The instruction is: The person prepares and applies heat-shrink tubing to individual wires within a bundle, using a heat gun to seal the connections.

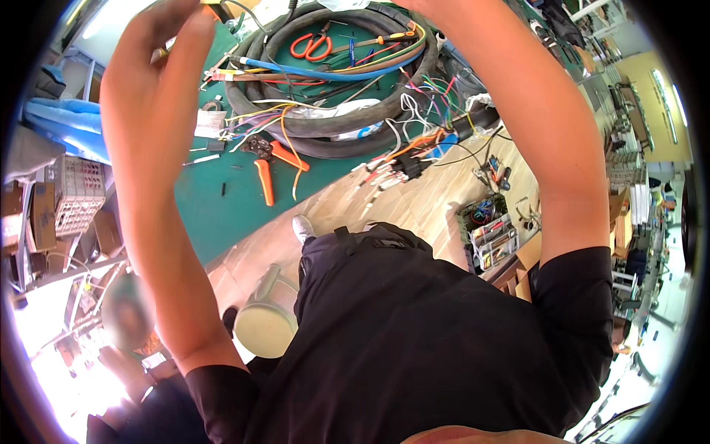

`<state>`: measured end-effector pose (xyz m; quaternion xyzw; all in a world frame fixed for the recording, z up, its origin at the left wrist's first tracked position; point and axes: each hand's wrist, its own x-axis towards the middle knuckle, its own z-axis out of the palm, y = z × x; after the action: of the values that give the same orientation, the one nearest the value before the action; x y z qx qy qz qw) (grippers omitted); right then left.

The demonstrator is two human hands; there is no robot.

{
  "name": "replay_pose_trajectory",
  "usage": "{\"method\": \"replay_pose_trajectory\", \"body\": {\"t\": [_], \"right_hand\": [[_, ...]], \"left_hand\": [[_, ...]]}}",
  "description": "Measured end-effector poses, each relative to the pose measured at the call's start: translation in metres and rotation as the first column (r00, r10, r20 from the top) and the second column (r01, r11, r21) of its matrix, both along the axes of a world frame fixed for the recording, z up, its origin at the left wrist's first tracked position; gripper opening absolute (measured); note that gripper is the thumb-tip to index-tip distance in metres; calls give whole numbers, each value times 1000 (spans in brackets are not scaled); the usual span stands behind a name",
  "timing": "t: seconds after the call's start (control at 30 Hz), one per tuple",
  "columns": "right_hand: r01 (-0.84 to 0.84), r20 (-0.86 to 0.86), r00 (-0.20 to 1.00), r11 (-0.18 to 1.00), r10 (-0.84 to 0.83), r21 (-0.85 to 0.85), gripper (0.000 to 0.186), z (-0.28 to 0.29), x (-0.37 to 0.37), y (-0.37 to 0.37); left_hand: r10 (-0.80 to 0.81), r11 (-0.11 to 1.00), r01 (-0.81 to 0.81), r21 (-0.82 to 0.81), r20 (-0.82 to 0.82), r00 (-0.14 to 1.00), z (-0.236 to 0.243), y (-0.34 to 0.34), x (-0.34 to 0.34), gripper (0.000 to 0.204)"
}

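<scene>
My left hand is raised at the upper left, its fingers curled toward the thumb and partly cut off by the top edge. A small yellowish bit shows between thumb and palm; what it belongs to I cannot make out. My right forearm reaches up past the top edge, so that hand is out of sight. Between the arms a thick black cable lies coiled on a green table. Inside the coil are red-handled scissors, a screwdriver and a blue wire. Orange-handled crimping pliers lie nearer me.
Loose coloured wires with connectors hang over the table's edge. On the wooden floor stand a round stool and a tool box. Another person is at the lower left. A white crate sits at the left.
</scene>
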<state>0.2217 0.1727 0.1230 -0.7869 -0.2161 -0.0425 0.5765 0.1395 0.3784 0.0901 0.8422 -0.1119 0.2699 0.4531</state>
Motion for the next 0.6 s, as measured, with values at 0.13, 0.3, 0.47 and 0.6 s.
{"method": "replay_pose_trajectory", "body": {"t": [0.13,0.3,0.47,0.6], "right_hand": [[-205,2,979,977,205,52,25,-1,9,8],[-167,179,963,969,200,-183,34,8,10,-6],[0,301,951,970,76,-243,39,-2,18,-24],[171,395,913,783,103,-598,34,12,18,-57]], "left_hand": [[71,997,-71,18,-36,997,37,-65,7,54],[-120,981,93,-172,-149,982,51,-92,24,38],[-262,934,210,-288,-155,953,36,-104,50,30],[-104,971,70,-231,-139,985,27,-122,64,24]]}}
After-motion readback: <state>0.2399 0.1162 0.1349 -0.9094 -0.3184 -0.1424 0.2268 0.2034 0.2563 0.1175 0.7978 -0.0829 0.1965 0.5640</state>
